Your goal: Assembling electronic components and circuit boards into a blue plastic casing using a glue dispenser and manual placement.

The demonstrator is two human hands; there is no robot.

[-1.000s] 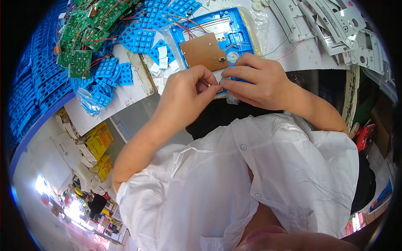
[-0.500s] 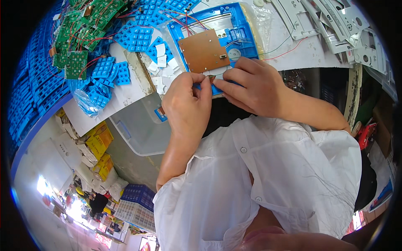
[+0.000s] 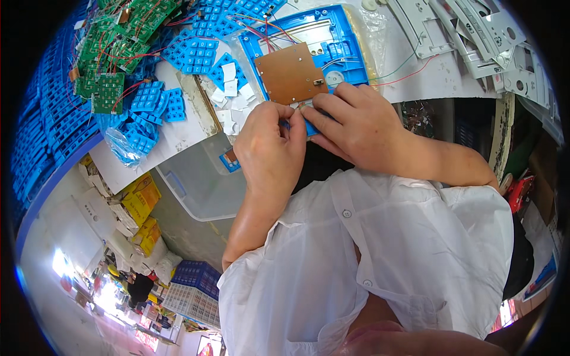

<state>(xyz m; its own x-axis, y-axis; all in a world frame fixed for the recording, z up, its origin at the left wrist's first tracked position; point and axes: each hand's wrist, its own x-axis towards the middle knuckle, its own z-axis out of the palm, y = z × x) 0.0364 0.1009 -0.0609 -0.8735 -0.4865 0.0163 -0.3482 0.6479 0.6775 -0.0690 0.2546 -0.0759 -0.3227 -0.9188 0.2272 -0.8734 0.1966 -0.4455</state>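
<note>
A blue plastic casing [image 3: 354, 56] lies open on the white table, with a brown circuit board [image 3: 291, 74] resting in it, its small switch at the right edge. At the casing's near edge, my left hand [image 3: 270, 139] is closed, thumb and forefinger pinched together. My right hand [image 3: 359, 121] meets it there, fingers curled and fingertips pressed together. Whatever lies between the fingertips is small and mostly hidden. Thin wires [image 3: 285, 34] run across the casing's far left part, and red and green wires trail off to its right.
Green circuit boards [image 3: 108, 93] with wires and blue keypads [image 3: 196, 55] pile up at the left. White square pieces [image 3: 230, 88] lie beside the casing. Grey-white panels [image 3: 475, 35] are stacked at the far right. Below the table edge stands a clear plastic bin [image 3: 205, 184].
Both hands have shifted slightly right and nearer to each other at the casing's edge. The small brownish piece seen between the fingertips earlier is now mostly covered. The board has barely moved.
</note>
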